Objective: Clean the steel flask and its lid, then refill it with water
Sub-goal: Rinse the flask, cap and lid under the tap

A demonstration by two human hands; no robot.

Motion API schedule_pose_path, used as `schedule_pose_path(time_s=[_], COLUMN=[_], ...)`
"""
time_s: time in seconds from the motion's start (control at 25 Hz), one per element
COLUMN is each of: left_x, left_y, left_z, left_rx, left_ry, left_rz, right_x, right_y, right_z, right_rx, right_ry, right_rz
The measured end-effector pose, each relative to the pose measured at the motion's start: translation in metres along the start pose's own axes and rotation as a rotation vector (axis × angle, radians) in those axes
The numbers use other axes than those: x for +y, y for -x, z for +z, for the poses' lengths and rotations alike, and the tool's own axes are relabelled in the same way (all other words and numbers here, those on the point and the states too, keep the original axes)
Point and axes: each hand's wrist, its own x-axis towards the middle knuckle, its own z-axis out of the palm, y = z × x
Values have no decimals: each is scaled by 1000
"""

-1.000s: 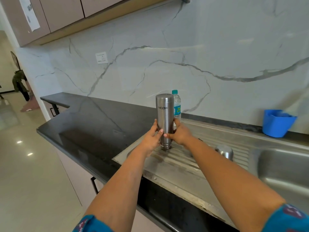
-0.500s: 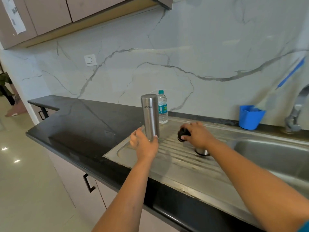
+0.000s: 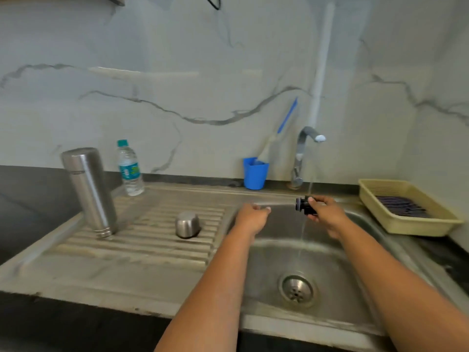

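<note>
Head view: the flask [image 3: 88, 191] stands upside down on the drainboard [image 3: 142, 240] at the left, leaning a little, with its steel cap [image 3: 187, 224] mouth-down to its right, well apart. The black stopper [image 3: 304, 205] is over the sink [image 3: 330, 288], pinched in the right hand [image 3: 327, 215] just beside the thin stream falling from the tap [image 3: 308, 146]. The left hand [image 3: 252, 218] hovers over the sink's left edge with fingers loosely curled; it seems to hold nothing, though blur makes that uncertain.

The flask is rigid steel, probably light while empty, and its smooth wall will be slippery once wet; a full wrap around the middle of the body looks safest. The stopper is small and hard, best held by its ridged rim, and could slip toward the drain [image 3: 297, 289].

Farther out, a water bottle [image 3: 129, 168] stands behind the flask, close to it. A blue cup [image 3: 255, 174] with a brush [image 3: 281, 128] sits left of the tap, against the far wall. A yellow tray [image 3: 406, 219] lies on the counter at the right. Nothing blocks the way from flask to tap except the cap.
</note>
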Motion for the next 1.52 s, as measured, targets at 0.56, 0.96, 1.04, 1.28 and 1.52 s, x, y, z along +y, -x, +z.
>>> schedule_pose_path(time_s=[0.56, 0.96, 1.04, 1.28, 1.52], left_x=[-4, -5, -7, -11, -2], left_y=[-65, -64, -66, -67, -62], left_z=[118, 116, 118, 122, 118], left_rx=[-169, -227, -214, -121, -201], left_ry=[569, 672, 627, 404, 768], left_rz=[113, 133, 192, 356, 69], right_x=[23, 18, 14, 1, 16], right_y=[-35, -31, -34, -38, -34], right_z=[-13, -20, -18, -8, -19], right_rx=[-112, -188, -101, -38, -117], right_ry=[538, 692, 699, 472, 847], right_rz=[-391, -622, -637, -57, -704])
